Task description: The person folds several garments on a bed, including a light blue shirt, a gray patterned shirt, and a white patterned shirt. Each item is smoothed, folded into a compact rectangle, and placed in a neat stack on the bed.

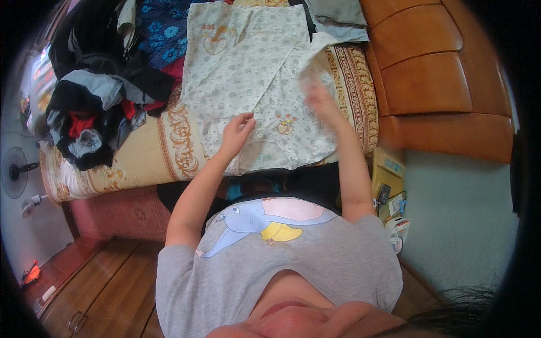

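A white patterned button-front garment point(228, 72) lies spread on the patterned bedding before me, its neckline towards me and small embroidered hearts on it. My left hand point(239, 134) rests on the garment beside its row of buttons, thumb and fingers a little apart, holding nothing that shows. My right hand point(318, 98) is blurred, at the garment's right side by a pale sleeve point(323, 42) that bends up and over. Whether its fingers grip the sleeve cannot be made out.
A heap of dark, grey and red clothes point(97, 97) lies at the left on the bedding point(139, 156). Folded grey clothes point(338, 14) lie at the top right, next to a brown leather headboard or seat back point(422, 76). A fan point(16, 172) stands far left.
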A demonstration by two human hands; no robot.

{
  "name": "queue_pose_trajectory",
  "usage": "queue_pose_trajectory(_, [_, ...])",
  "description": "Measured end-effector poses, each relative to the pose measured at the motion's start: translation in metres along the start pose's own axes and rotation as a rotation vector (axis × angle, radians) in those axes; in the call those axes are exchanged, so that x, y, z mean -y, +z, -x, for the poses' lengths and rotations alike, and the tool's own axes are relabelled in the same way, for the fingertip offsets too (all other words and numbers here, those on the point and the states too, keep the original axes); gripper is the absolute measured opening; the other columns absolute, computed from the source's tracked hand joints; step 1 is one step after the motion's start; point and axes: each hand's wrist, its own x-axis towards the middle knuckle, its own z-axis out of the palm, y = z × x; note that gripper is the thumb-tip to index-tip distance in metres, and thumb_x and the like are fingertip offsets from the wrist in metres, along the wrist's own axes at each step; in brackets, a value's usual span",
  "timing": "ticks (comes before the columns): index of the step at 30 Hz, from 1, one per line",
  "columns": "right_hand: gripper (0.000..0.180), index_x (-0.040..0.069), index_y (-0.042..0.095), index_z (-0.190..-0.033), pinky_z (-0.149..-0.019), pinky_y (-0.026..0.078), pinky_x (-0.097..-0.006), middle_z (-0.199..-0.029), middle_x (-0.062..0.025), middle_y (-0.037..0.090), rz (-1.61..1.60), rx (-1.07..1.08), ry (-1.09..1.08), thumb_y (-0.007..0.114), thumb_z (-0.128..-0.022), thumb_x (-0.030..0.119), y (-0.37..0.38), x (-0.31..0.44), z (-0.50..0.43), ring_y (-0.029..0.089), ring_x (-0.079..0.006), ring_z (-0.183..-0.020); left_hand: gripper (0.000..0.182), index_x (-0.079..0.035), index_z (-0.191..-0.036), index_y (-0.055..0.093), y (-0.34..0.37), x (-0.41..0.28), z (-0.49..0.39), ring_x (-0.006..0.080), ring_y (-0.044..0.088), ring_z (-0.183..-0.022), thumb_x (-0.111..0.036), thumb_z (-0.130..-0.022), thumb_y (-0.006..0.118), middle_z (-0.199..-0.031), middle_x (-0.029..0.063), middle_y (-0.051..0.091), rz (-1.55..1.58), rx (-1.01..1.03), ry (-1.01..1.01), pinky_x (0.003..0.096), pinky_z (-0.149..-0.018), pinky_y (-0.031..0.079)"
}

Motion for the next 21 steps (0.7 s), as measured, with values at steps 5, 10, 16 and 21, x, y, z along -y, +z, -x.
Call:
queue_pose_trajectory(5, [0.044, 0.016, 0.055, -0.122, -0.098, 0.035, -0.0455, -0.132, -0.016, 0.044, 0.78, -0.162, -0.136, 0.065, -0.08, 0.025, 0.026, -0.022, 0.029, 0.044, -0.0309, -0.12, 0.044, -0.005, -0.126, 0.048, 0.028, 0.004, -0.027, 0.0178, 0.055, -0.098, -0.033, -0.092, 0.053, -0.118, 0.0085, 0.055, 0.559, -0.014, -0.31, 0.0308, -0.08, 0.043])
queue_pose_trajectory(10, [0.033, 0.004, 0.057, -0.107, -0.081, 0.045, -0.0431, -0.102, -0.0188, 0.058, 0.276, -0.517, 0.223, 0.066, -0.078, 0.019, 0.016, -0.07, 0.041, 0.055, -0.0374, -0.096, 0.049, -0.006, -0.127, 0.044, 0.045, 0.026, -0.047, 0.0186, 0.058, -0.086, -0.033, -0.088, 0.058, -0.119, 0.0108, 0.053, 0.063, -0.097, -0.113, 0.0341, -0.069, 0.046])
queue_pose_trajectory(16, [0.026, 0.005, 0.057, -0.101, -0.071, 0.047, -0.0435, -0.1, -0.0177, 0.059, 0.713, -0.237, 0.019, 0.058, -0.084, 0.024, 0.038, -0.071, 0.083, 0.058, -0.0346, -0.09, 0.062, -0.007, -0.131, 0.038, 0.067, -0.026, -0.092, 0.0273, 0.064, -0.071, -0.038, -0.083, 0.062, -0.093, 0.0174, 0.062, -0.463, -0.056, 0.112, 0.0374, -0.062, 0.049])
queue_pose_trajectory(21, [0.028, 0.011, 0.053, -0.114, -0.076, 0.049, -0.0394, -0.118, -0.0154, 0.055, 0.663, -0.014, -0.096, 0.048, -0.088, 0.021, 0.069, -0.076, 0.094, 0.057, -0.0306, -0.101, 0.084, -0.009, -0.134, 0.033, 0.115, -0.081, -0.121, 0.0299, 0.066, -0.074, -0.055, -0.072, 0.066, -0.075, 0.0162, 0.065, -0.602, 0.097, -0.031, 0.0397, -0.065, 0.05])
